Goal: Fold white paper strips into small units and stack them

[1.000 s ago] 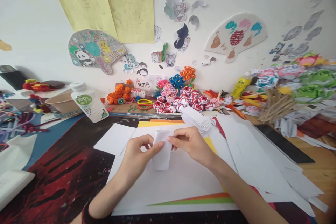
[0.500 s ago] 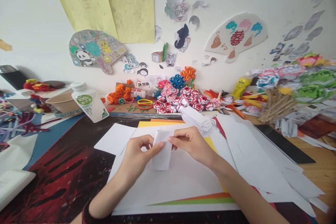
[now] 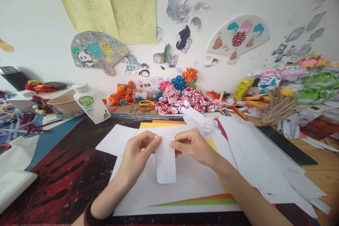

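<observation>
Closest in, a big white sheet (image 3: 185,187) covers the dark mat (image 3: 63,173), giving a clean bed to work on. Just above it, the left hand (image 3: 137,153) and right hand (image 3: 193,144) each pinch a top corner of a narrow white paper strip (image 3: 165,164), thumbs and forefingers closed on it, so it hangs flat and straight between them (lower end free). Beyond the knuckles, a stack of cut slips (image 3: 198,118) sits within reach. Farther back, red-and-white paper roses (image 3: 185,103) line the wall, a white bottle (image 3: 90,103) off left.
</observation>
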Available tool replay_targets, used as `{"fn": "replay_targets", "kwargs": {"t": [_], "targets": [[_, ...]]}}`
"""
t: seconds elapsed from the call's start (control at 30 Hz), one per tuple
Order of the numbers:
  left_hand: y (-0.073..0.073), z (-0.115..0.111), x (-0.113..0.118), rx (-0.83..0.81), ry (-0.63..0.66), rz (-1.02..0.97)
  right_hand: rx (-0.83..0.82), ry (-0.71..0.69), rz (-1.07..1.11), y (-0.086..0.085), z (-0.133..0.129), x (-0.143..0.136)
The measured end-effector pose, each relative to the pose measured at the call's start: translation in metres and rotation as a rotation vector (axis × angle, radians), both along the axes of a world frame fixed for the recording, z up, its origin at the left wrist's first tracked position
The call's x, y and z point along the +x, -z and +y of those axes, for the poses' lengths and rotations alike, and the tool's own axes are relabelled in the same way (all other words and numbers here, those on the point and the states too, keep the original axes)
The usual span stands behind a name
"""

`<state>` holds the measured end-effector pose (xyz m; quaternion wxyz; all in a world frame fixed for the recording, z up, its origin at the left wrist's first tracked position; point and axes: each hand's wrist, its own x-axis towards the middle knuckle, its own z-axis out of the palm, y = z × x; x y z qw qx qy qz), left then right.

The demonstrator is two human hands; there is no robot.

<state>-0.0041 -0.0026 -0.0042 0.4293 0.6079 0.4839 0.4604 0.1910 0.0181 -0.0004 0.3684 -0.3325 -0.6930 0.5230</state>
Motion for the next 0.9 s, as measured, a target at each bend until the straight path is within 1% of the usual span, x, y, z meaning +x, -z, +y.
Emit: {"fn": "replay_targets", "kwargs": {"t": [0.07,0.23,0.33,0.47,0.57,0.63,0.77,0.83,0.9], "targets": [[0.0005,-0.0002,0.0006,-0.007,-0.009,-0.014,-0.003,-0.008,0.0,-0.0003,0.0001,0.0007],[-0.0019,-0.0023,0.0006,0.035,-0.009,0.068,0.002,-0.045,-0.012,0.0,0.0013,0.0037],[-0.0026,-0.0023,0.0,0.044,0.006,0.075,0.014,-0.053,-0.013,0.0013,0.0023,0.0046],[-0.0032,-0.0007,-0.0002,0.033,0.084,0.112,0.023,-0.034,0.012,0.0015,0.0027,0.005],[-0.0037,-0.0013,-0.0002,0.056,0.146,0.162,0.02,-0.007,0.043,0.0005,0.0022,0.0049],[-0.0036,-0.0025,-0.0001,0.077,0.143,0.179,0.024,0.009,0.054,0.0002,0.0019,0.0043],[-0.0035,-0.0036,0.0014,0.09,0.083,0.199,0.032,0.023,0.068,0.0003,0.0009,0.0032],[-0.0037,-0.0035,0.0025,0.063,0.107,0.194,0.037,0.027,0.084,0.0,0.0006,0.0035],[-0.0038,-0.0038,0.0033,0.038,0.162,0.194,0.043,0.037,0.101,-0.0001,0.0006,0.0042]]}}
